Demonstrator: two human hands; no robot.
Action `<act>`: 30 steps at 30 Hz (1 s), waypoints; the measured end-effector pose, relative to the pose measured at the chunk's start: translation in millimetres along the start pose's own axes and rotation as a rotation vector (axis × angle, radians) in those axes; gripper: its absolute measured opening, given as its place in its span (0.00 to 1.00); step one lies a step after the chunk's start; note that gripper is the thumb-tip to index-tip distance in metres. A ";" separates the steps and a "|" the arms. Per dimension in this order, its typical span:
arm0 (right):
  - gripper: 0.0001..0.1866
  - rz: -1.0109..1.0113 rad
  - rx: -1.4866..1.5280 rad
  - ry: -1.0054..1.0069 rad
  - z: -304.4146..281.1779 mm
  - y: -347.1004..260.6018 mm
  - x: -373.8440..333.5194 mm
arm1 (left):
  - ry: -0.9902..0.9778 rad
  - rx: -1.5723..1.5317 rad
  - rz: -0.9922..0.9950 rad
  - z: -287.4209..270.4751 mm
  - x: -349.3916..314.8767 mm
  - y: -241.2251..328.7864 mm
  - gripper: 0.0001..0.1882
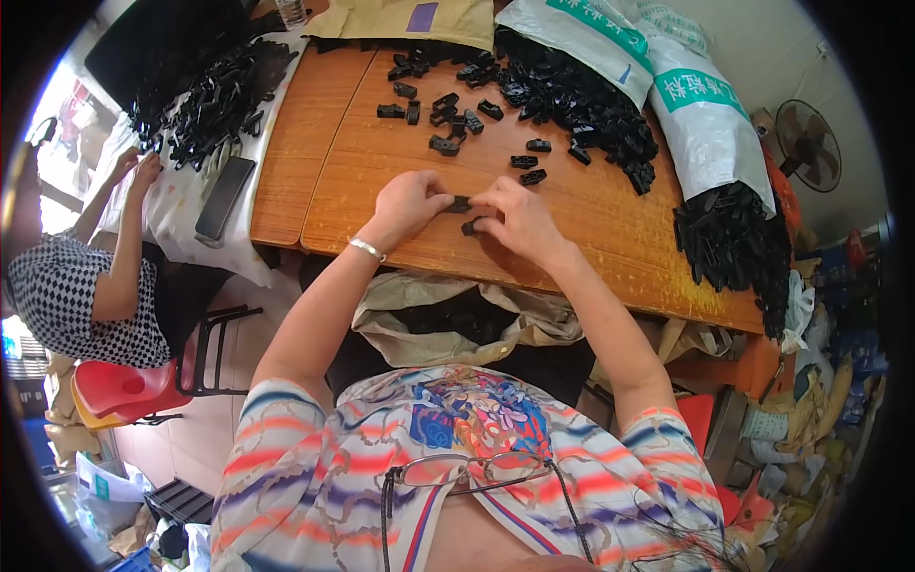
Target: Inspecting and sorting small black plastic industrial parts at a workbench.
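Near edge, lower centre of frame: open beige bag [457, 319] hangs below the worktop [610, 238], dark contents inside, prob black parts but can't tell finished or not.

Mid frame: both hands meet over the worktop front edge. Left hand [410, 205] fingers pinched narrow on the left end of a small black plastic clip [460, 203]. Right hand [515, 221] pinches its right end, and a second small black piece [470, 228] sits just under the right fingertips, touching or nearly so; can't tell if gripped. Clip's long axis runs roughly left-right in frame, parallel to the worktop front edge, ends pointing at each hand. Which face is up: too small to tell.

Progress, my read: one clip in work, the rest far from done. Loose black clips [448, 114] scattered upper centre, untouched. Behind them a big heap of black parts [572, 95] spills from white sacks [686, 105] at upper right, more at the right edge. Bulk stock remains.

Upper left: another person's hands [138, 170] at a second pile of black parts [214, 91], phone [224, 197] beside it.
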State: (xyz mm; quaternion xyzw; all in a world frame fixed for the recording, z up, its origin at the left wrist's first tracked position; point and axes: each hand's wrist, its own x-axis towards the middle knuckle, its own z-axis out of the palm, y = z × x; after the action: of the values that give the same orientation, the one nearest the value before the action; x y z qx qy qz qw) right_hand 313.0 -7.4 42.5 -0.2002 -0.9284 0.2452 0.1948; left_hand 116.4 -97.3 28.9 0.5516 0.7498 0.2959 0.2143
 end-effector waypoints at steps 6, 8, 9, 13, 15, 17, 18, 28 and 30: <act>0.16 -0.026 -0.076 -0.033 6.0 -1.0 -29.3 | -0.126 0.048 0.105 -12.0 -45.2 -10.2 0.13; 0.16 -0.015 -0.082 -0.046 4.8 0.5 -33.2 | -0.212 0.065 0.213 -17.5 -51.7 -4.6 0.12; 0.15 0.010 -0.087 -0.069 2.1 1.7 -35.0 | -0.139 0.043 0.233 -18.2 -50.0 0.9 0.11; 0.12 0.024 -0.058 -0.011 0.4 -0.1 -36.4 | 0.143 0.117 0.244 -15.4 -9.0 4.0 0.12; 0.12 0.030 -0.026 0.004 4.1 -1.7 -36.5 | 0.322 0.196 0.319 -13.5 15.7 1.1 0.14; 0.13 0.059 0.018 0.012 5.3 -2.7 -36.8 | 0.323 0.169 0.342 -5.2 38.7 -6.1 0.15; 0.13 0.056 0.013 0.016 6.2 1.5 -35.3 | 0.327 0.169 0.347 -2.7 46.0 -10.0 0.15; 0.14 0.213 0.177 -0.097 -8.0 14.5 -32.8 | 0.241 0.009 0.260 3.4 37.2 -14.1 0.11; 0.14 0.132 -0.048 -0.122 -9.8 8.6 -33.9 | 0.234 -0.021 0.264 2.6 27.3 -12.6 0.11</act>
State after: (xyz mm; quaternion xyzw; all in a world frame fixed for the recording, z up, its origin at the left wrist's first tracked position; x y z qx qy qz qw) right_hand 348.5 -12.7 36.9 -0.2500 -0.9289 0.2472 0.1163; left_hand 101.1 -73.5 18.6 0.6050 0.6874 0.3913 0.0906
